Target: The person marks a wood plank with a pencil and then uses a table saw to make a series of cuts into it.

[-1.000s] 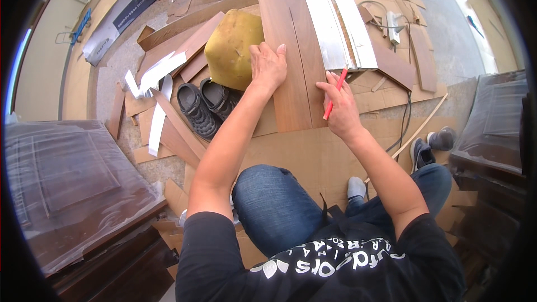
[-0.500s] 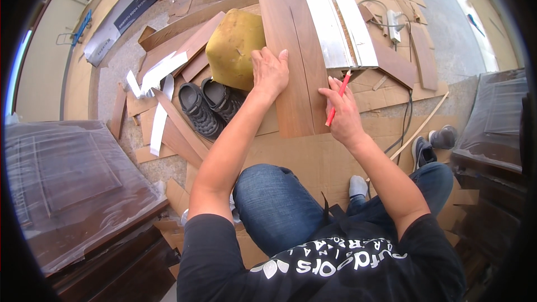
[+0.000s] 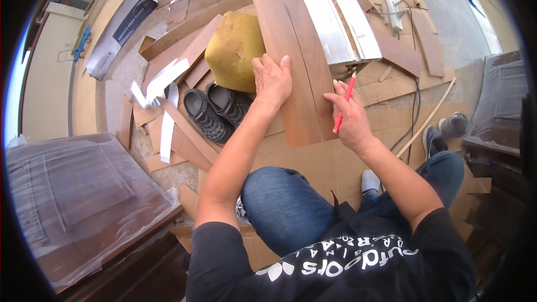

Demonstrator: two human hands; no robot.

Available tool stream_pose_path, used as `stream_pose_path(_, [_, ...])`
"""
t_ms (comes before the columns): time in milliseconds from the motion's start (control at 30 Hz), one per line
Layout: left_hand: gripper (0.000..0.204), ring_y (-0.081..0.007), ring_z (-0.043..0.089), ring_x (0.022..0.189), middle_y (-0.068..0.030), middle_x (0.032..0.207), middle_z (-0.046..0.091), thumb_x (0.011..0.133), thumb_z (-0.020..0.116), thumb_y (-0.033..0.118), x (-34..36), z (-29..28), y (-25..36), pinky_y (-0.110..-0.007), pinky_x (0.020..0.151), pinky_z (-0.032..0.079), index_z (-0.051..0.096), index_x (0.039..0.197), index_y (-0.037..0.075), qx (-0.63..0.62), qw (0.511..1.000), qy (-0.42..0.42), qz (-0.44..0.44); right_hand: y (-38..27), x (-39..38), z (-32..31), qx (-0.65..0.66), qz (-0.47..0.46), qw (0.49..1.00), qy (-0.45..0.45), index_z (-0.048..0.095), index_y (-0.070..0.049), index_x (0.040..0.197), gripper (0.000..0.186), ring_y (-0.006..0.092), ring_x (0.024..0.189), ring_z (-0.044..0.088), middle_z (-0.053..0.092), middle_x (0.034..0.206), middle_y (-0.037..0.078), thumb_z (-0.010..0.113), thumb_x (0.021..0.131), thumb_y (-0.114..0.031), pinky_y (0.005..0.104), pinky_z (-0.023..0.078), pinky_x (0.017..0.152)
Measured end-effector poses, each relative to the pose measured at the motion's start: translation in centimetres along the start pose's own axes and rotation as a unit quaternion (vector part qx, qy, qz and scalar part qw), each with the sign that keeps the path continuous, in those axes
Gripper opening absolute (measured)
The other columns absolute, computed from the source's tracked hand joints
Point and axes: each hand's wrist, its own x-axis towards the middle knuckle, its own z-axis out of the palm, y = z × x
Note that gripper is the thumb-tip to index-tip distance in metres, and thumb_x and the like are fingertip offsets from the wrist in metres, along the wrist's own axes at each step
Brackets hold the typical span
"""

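Note:
A long brown wooden plank (image 3: 299, 61) with a dark lengthwise line stretches away from me, its near end above the cardboard. My left hand (image 3: 272, 81) grips its left edge, with the thumb on the top face. At the right edge, my right hand (image 3: 353, 120) is closed around a red pencil (image 3: 344, 103), whose tip points away from me; its fingertips lie close against the plank. Right of the plank is a white metal cutter or rail (image 3: 330, 11) with a slot along it. A yellow, dented block-like thing (image 3: 235, 50) stands beside my left hand.
Dark shoes (image 3: 210, 114) sit left of the plank, near white strips (image 3: 168, 128) and wood offcuts. A power strip (image 3: 395, 14) with cables lies at the far right. Plastic-covered dark furniture (image 3: 84, 190) flanks me. Cardboard (image 3: 296, 159) covers the floor; a thin wooden stick (image 3: 428, 117) lies right.
The view has shifted and turned a little, so most things sit slightly differently in it. Both hands keep their holds on the plank and the pencil.

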Motion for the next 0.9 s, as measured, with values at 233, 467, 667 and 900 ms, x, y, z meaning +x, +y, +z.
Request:
stream_pose_path(233, [0.056, -0.0483, 0.048, 0.119, -0.0320, 0.126, 0.043, 0.103, 0.058, 0.039, 0.1, -0.2, -0.6, -0.051, 0.106, 0.041, 0.046, 0.124, -0.012, -0.005, 1.000, -0.008, 0.011, -0.8, -0.2, -0.1, 0.133, 0.157, 0.976, -0.066, 0.059, -0.002, 0.128, 0.034, 0.0431, 0.126, 0.058, 0.058, 0.140, 0.027, 0.061, 0.095, 0.000, 0.0452, 0.047, 0.107])
stream_pose_path(467, [0.057, -0.0480, 0.050, 0.116, -0.0323, 0.122, 0.044, 0.102, 0.059, 0.038, 0.5, -0.2, -0.5, -0.051, 0.104, 0.042, 0.046, 0.122, -0.013, 0.004, 1.000, -0.008, 0.027, -1.4, 3.3, 1.1, 0.414, 0.378, 0.827, -0.048, 0.051, 0.005, 0.135, 0.048, 0.0214, 0.114, 0.066, 0.065, 0.130, 0.017, 0.072, 0.097, -0.014, 0.0350, 0.054, 0.096])
stream_pose_path(667, [0.059, -0.0470, 0.048, 0.117, -0.0317, 0.125, 0.042, 0.102, 0.060, 0.038, 0.6, 0.0, -0.8, -0.051, 0.104, 0.043, 0.043, 0.125, -0.013, -0.012, 1.000, -0.020, 0.021, -1.1, 4.3, 1.0, 0.473, 0.479, 0.727, -0.130, 0.052, 0.005, 0.134, 0.052, 0.0180, 0.104, 0.069, 0.069, 0.119, 0.013, 0.078, 0.093, -0.013, 0.0330, 0.058, 0.091])
stream_pose_path(900, [0.070, -0.0466, 0.046, 0.121, -0.0299, 0.129, 0.040, 0.101, 0.062, 0.037, -0.1, 1.1, -2.4, -0.050, 0.107, 0.042, 0.036, 0.138, -0.016, -0.029, 0.999, -0.030, 0.024, -0.8, 4.2, 1.8, 0.450, 0.503, 0.724, -0.142, 0.054, 0.003, 0.135, 0.055, 0.0161, 0.108, 0.067, 0.068, 0.122, 0.011, 0.081, 0.090, -0.014, 0.0320, 0.054, 0.096])
